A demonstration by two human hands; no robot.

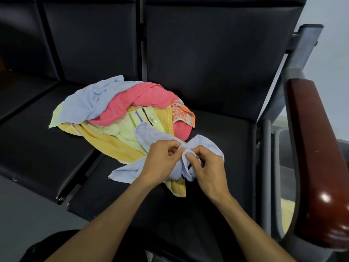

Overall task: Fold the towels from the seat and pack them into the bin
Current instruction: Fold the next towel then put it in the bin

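A pale blue towel [166, 148] was gripped by both hands near the front edge of the black seat [217, 133]. It was pinched by the left hand [162, 161] at a bunched fold, fingers curled round the cloth, and the same bunch was pinched from the other side by the right hand [205, 171], thumb and fingers closed on it. The two hands were held just beside each other, almost touching, with the cloth gathered between them. One loose end of the towel was spread flat on the seat cushion towards the left front, and another end was draped to the right of the hands.

Behind the hands, a heap of towels was piled across the gap between two seat cushions, reaching towards the back edge. A second light blue towel [90, 99] was laid over the top left of the heap, a pink towel [132, 104] was draped across the middle, and a yellow towel [113, 142] lay at the bottom, touching the towel being held. A pale green striped towel [139, 118] and an orange patterned cloth [181, 114] were tucked among them. A dark red wooden armrest [313, 157] was seen at the right edge.
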